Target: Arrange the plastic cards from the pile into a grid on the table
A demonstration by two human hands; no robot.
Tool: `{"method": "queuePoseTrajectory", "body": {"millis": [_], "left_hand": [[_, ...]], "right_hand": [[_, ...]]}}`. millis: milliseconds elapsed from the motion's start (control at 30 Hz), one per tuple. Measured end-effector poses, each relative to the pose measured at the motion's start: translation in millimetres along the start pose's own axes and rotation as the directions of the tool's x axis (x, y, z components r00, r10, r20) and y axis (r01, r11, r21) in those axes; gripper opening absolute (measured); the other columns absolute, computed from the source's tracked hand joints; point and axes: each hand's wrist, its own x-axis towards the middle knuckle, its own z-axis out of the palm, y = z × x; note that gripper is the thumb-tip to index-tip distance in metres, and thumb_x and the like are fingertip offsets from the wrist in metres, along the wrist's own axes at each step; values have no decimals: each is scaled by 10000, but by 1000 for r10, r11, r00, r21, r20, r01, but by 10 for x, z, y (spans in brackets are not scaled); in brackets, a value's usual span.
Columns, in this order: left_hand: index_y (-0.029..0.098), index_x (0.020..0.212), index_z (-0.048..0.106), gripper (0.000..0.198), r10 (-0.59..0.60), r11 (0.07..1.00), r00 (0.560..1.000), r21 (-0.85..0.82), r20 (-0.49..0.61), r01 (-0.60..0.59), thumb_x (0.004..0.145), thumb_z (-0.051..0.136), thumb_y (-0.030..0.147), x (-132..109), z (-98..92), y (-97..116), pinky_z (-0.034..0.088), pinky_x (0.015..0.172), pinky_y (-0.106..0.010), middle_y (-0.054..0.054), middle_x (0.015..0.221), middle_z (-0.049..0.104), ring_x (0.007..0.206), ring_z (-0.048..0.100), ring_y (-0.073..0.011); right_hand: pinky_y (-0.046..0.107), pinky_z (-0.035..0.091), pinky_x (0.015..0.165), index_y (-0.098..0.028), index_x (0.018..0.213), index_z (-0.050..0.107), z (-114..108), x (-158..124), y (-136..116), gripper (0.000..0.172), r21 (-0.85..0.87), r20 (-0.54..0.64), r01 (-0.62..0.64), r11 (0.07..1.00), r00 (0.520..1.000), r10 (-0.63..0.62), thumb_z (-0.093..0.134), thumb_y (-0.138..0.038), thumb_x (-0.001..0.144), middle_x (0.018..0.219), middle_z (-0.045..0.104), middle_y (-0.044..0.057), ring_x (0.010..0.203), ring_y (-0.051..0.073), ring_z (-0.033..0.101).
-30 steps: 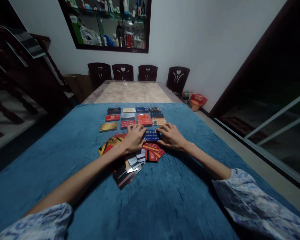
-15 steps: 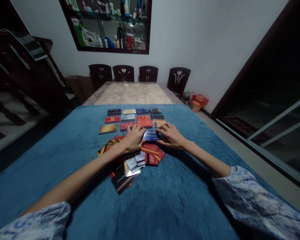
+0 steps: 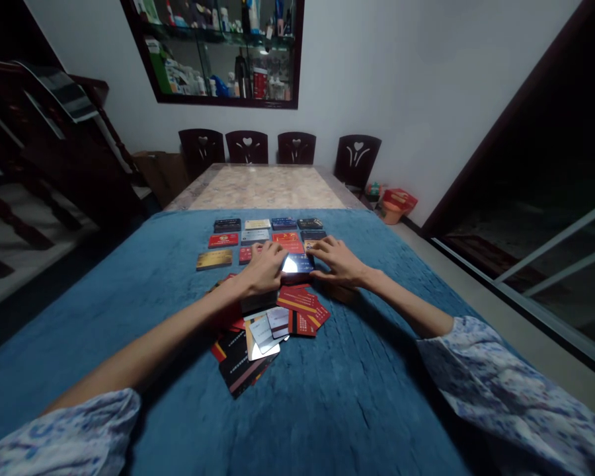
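On the blue cloth (image 3: 357,390), both hands hold a blue card (image 3: 297,264).

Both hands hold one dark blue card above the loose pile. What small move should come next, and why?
Probably set the blue card down at the right end of the nearest row of the card grid. The left hand and right hand pinch it by its ends, lifted just in front of that row, and the loose pile lies behind it, unsorted.

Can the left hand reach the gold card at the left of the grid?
Probably yes. The left hand rests on the blue card, and only bare cloth lies between it and the gold card.
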Motion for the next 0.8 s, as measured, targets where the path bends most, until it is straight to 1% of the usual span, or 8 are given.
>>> {"method": "queuePoseTrajectory", "body": {"millis": [167,333,533,667,800], "left_hand": [[166,1221,593,376,-12,1000,1000,29,-1,12,845,585,191,92,9,-63,325,1044,-557,-172,1303,564,1258,457,-345],[187,1205,596,366,-7,999,1000,31,-22,8,839,596,197,197,39,-159,324,1049,-568,-156,1282,574,1242,466,-339],[192,1168,605,321,-37,999,999,31,-25,38,849,598,222,318,32,-254,337,1045,-572,-149,1266,586,1241,467,-340],[168,1215,594,364,-53,997,999,58,-5,53,860,589,248,393,22,-316,335,1053,-575,-174,1303,568,1267,452,-344],[173,1231,598,385,-61,996,998,67,-9,61,854,580,247,477,30,-394,339,1045,-595,-181,1308,567,1262,456,-353]], "right_hand": [[425,402,864,-193,1386,600,-10,107,80,564,11,5,7,1000,1000,-8,579,-519,926,1275,625,178,1151,330,448],[433,408,858,-165,1387,602,-13,219,196,593,10,24,15,1000,1000,-15,578,-530,920,1284,617,190,1144,338,446],[429,412,849,-202,1400,598,11,380,328,586,1,31,36,999,999,-36,568,-540,921,1279,614,192,1157,350,440],[433,410,845,-191,1402,594,5,481,370,595,-11,40,32,999,999,-31,572,-534,916,1258,615,198,1154,355,431],[436,405,856,-196,1403,592,-6,571,409,587,2,57,24,1000,998,-24,582,-522,915,1265,607,195,1150,350,431]]}}
